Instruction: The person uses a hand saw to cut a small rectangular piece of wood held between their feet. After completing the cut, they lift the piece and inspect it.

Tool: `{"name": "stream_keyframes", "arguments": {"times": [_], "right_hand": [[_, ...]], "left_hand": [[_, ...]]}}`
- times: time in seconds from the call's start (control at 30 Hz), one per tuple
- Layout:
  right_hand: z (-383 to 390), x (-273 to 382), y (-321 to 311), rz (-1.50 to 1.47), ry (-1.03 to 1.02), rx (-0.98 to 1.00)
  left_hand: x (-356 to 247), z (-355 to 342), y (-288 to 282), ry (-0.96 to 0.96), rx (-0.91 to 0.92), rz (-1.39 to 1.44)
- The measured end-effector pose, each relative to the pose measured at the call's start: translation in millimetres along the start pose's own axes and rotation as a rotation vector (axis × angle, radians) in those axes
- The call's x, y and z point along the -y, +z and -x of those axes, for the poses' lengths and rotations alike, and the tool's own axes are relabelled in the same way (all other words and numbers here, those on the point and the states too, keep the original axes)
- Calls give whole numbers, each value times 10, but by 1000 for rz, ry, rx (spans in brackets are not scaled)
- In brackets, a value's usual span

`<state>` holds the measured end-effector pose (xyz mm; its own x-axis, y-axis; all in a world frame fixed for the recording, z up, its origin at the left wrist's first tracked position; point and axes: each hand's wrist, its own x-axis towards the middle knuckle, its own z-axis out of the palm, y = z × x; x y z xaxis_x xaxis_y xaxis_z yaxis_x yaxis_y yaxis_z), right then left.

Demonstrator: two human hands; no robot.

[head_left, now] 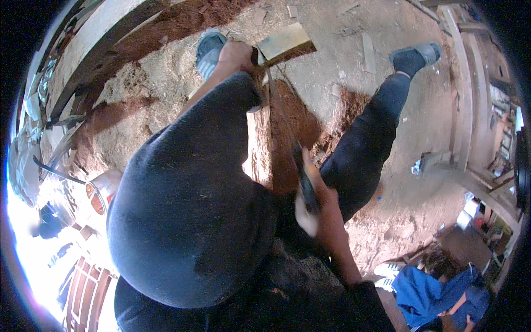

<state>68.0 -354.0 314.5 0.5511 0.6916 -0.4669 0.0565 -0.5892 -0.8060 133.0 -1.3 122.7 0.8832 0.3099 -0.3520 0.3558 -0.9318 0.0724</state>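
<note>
Dark trousers (188, 205) over the person's bent left leg bulge nearest the camera, with the other leg stretched out over the dusty ground (426, 138). Between the legs stands a wooden beam (260, 146), its top brightly lit. The right hand (323, 207) has its grip wrapped around the dark handle of a long, narrow tool that looks like a saw (286, 122); its blade slants forward and leftward, away from the body. Any teeth are too fine to make out. Ahead, beyond the far end of the beam, lies a pale wooden block (286, 43), jutting to the right of the left hand (238, 55). That grip looks clamped on the block's left end, though the fingertips are partly hidden. The blade's far end reaches to the block just beside that hand; whether it has bitten into the wood cannot be told.

I judge the step to be a cutting stroke across the block, or lining one up. A next stroke would call for a firm left hold, fingers clear of the edge, and a straight, even push or pull from the right.
</note>
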Motion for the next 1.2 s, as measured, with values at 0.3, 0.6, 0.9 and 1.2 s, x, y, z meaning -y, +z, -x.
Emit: {"name": "stream_keyframes", "arguments": {"times": [0.3, 0.6, 0.9, 1.2], "right_hand": [[305, -183, -132, 17, 14, 1], [224, -102, -225, 91, 274, 133], [-80, -228, -89, -10, 85, 30], [-180, -562, 180, 162, 23, -49]], "left_hand": [[-24, -71, 99, 28, -41, -94], [265, -182, 422, 61, -138, -159], [102, -147, 310, 37, -55, -156], [-15, -183, 373, 36, -36, -141]]}}
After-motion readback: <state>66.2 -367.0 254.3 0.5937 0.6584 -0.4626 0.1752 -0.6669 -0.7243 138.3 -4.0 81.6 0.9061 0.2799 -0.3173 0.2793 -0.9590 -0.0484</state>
